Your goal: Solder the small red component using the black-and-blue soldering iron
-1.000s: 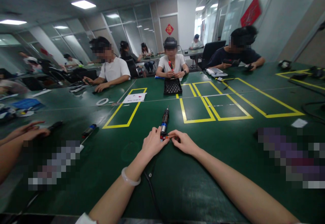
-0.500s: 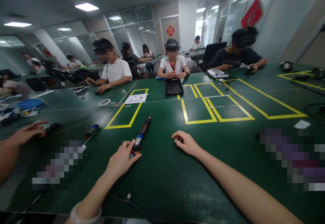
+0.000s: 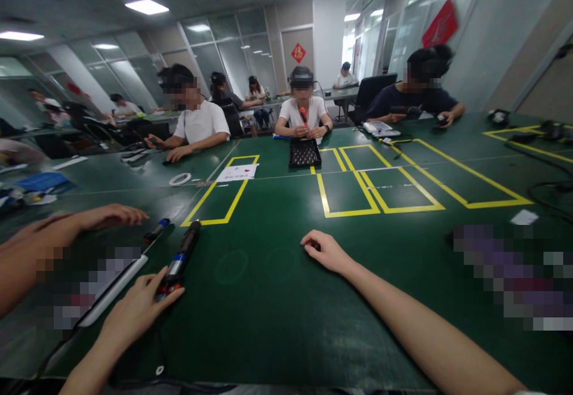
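My left hand (image 3: pixel 136 305) is closed around the rear end of a black electric screwdriver (image 3: pixel 179 258) with a silver and blue band. The screwdriver lies low over the green table (image 3: pixel 268 335), pointing away from me, its tip by a yellow tape corner. Its cable trails down near the table's front edge. My right hand (image 3: pixel 330 253) rests on the table with its fingers curled in. A small dark spot shows between thumb and fingers, too unclear to name. Left of my screwdriver lies a similar tool (image 3: pixel 156 230) with a blue band.
A co-worker's arm (image 3: pixel 76 228) reaches in from the left, above a blurred-out device (image 3: pixel 102 287). Yellow tape outlines (image 3: pixel 349 212), a paper sheet (image 3: pixel 237 172) and a white ring (image 3: pixel 179 179) lie farther off. Opposite, a person (image 3: pixel 302 114) sits behind a black tray (image 3: pixel 305 155).
My left hand has carried the electric screwdriver left across the table. My right hand has stayed in place. The co-worker's hand at left has moved right, off a dark object.
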The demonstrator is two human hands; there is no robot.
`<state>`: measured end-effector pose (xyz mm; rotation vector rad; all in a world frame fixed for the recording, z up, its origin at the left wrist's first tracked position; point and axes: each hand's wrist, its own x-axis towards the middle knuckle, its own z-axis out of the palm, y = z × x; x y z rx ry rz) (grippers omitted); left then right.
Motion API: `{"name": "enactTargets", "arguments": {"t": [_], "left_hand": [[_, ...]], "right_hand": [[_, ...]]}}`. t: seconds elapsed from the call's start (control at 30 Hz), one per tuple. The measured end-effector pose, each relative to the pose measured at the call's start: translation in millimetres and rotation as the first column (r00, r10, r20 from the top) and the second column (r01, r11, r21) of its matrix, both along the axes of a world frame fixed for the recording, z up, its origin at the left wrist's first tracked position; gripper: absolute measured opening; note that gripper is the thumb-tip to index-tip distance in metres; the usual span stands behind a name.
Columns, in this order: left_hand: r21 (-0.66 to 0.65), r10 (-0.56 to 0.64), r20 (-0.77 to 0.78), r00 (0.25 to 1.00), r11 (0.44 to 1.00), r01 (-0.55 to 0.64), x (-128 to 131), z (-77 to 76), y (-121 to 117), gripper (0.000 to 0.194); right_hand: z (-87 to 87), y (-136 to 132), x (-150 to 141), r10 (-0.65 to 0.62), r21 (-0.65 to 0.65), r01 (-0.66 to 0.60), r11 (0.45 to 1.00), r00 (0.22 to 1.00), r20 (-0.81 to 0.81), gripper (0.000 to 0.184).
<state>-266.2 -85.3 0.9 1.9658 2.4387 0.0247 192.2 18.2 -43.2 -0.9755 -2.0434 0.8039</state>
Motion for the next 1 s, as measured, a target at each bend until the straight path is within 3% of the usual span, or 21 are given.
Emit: {"name": "enactTargets", "arguments": {"t": [0.13,0.23,0.5,0.6,0.73,0.8,0.9,1.0], "left_hand": [[0.177,-0.073,-0.298,0.952,0.976,0.131,26.0,9.1,-6.4,0.056],[0.202,-0.128,-0.431,0.893,0.951,0.234,43.0,13.9,-10.0,0.043],[0.149,-0.262,-0.443,0.857,0.922,0.358,54.1,33.8,-6.9,0.038],[0.142,-0.321,-0.285,0.903,0.917,0.371,79.2,51.3,3.8,0.037],[0.058,-0.384,0.109,0.917,0.923,0.380,142.3,67.7,27.1,0.034],[0.066,-0.461,0.257,0.850,0.885,0.460,177.8,67.2,44.0,0.031],[0.146,-0.572,0.425,0.702,0.808,0.570,224.2,53.9,75.5,0.029],[0.158,-0.512,0.690,0.512,0.797,0.583,256.0,29.8,105.2,0.032]], "right_hand": [[0.3,0.0,0.0,0.001,0.001,-0.001,1.000,1.000,0.007,0.016],[0.2,0.1,0.2,0.003,-0.001,-0.003,1.000,1.000,0.009,0.015],[1.0,0.4,-0.5,0.002,0.003,-0.002,1.000,1.000,0.015,0.015],[1.0,1.1,-0.4,0.003,-0.011,-0.003,1.000,1.000,-0.010,0.011],[0.3,3.0,1.7,0.014,-0.078,-0.017,0.997,0.999,-0.037,0.019],[-1.0,4.1,2.6,0.022,-0.123,-0.031,0.992,0.997,-0.074,0.023],[-4.0,5.3,2.7,0.010,-0.194,-0.046,0.980,0.983,-0.182,0.013],[-6.3,5.7,2.1,-0.002,-0.232,-0.065,0.971,0.961,-0.278,0.017]]}}
